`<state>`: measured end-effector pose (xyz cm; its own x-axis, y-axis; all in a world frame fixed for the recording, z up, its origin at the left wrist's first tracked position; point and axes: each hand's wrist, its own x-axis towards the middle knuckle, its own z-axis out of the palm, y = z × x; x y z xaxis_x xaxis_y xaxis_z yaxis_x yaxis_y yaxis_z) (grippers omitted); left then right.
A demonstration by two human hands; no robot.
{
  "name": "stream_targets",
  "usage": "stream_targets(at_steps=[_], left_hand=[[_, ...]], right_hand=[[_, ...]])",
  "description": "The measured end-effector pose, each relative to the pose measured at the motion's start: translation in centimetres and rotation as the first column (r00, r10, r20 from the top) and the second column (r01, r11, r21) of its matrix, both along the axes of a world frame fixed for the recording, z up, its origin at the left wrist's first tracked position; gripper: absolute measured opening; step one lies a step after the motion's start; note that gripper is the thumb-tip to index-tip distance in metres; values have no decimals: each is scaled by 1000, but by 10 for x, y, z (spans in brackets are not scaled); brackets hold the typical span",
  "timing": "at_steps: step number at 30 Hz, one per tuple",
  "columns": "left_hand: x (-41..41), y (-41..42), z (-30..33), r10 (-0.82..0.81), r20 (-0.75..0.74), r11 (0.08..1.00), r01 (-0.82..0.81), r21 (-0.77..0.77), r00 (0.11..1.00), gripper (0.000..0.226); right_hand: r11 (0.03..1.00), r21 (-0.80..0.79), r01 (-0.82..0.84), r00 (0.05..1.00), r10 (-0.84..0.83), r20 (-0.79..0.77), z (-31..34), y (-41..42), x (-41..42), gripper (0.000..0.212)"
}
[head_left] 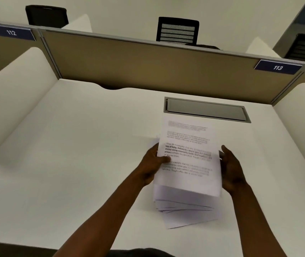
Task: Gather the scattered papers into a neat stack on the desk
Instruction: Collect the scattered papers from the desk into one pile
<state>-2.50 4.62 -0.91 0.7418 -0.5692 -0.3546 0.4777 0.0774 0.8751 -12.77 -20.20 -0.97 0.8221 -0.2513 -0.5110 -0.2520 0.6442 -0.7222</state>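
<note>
Squaring up: papers (186, 164) pinched by left hand (152, 164), thumb on top; right hand (231, 169) open-palmed against edge. Next: tapping fanned bottom edges flush on desk (73, 145).

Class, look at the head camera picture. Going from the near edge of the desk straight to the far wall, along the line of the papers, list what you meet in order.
Fanned loose sheets → held stack of papers → grey hatch in the desk → tan partition → black chair.
</note>
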Motion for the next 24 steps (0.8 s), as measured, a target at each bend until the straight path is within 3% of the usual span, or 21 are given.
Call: stream_targets(at_steps=[4, 7, 10, 13, 20, 24], left_hand=[[-17, -7, -32, -74, 95, 963, 47, 265, 993, 53], [-27, -10, -50, -105, 199, 803, -35, 594, 974, 59], [-32, -8, -59, -130, 253, 657, -108, 746, 959, 70], [-35, -7, -60, -124, 222, 638, -94, 764, 967, 79], [-34, -16, -58, -23, 144, 724, -83, 685, 989, 93], [-29, -23, -58, 72, 87, 777, -111, 620, 994, 93]], right_hand=[[875, -482, -45, 994, -9, -109, -18, -14, 1, 34], [749, -650, -127, 974, -31, -226, -37, -14, 4, 39], [589, -788, -182, 951, -98, -292, -53, -6, 10, 47], [404, -887, -224, 934, -171, -314, -64, 5, 16, 56], [266, -908, -325, 878, -273, -394, -76, 24, 20, 74], [172, -889, -425, 866, -209, -454, -78, 33, 17, 81]])
